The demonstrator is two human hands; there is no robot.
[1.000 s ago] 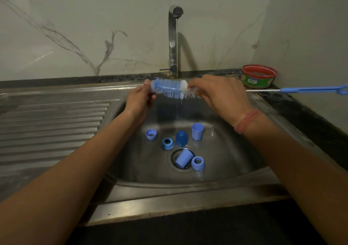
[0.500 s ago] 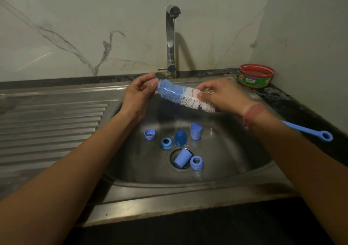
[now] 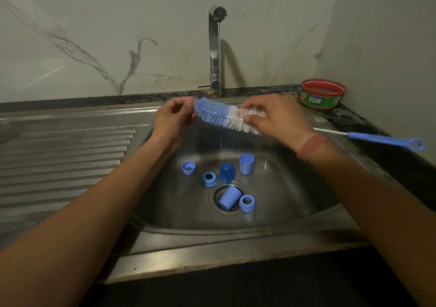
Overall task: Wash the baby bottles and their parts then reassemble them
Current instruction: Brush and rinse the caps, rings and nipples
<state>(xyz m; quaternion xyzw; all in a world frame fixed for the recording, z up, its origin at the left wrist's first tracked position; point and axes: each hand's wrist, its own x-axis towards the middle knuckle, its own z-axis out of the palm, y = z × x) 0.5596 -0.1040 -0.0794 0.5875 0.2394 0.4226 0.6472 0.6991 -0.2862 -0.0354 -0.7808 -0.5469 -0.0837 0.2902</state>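
Note:
Both hands hold a blue and white bottle brush [image 3: 218, 116] over the steel sink [image 3: 295, 195], under a thin stream from the tap [image 3: 215, 47]. My left hand [image 3: 173, 118] pinches the blue tip of the bristles. My right hand [image 3: 276, 118] grips the white bristle end, and the brush's blue handle [image 3: 387, 140] sticks out to the right. On the sink floor lie several blue bottle parts: a small cap [image 3: 188, 167], a ring [image 3: 209, 178], a dome cover [image 3: 227, 173], an upright cup [image 3: 246, 164], a cup on its side [image 3: 228, 198] over the drain, and another ring [image 3: 247, 203].
A red and green tub [image 3: 322, 93] stands on the dark counter at the back right corner. The ribbed steel draining board [image 3: 63, 162] stretches to the left of the basin. A marble wall rises behind the tap.
The brush swung from level to tilted down at the right, then rose a little. Its handle dropped from beside the tub toward the right counter edge. Both hands kept their hold.

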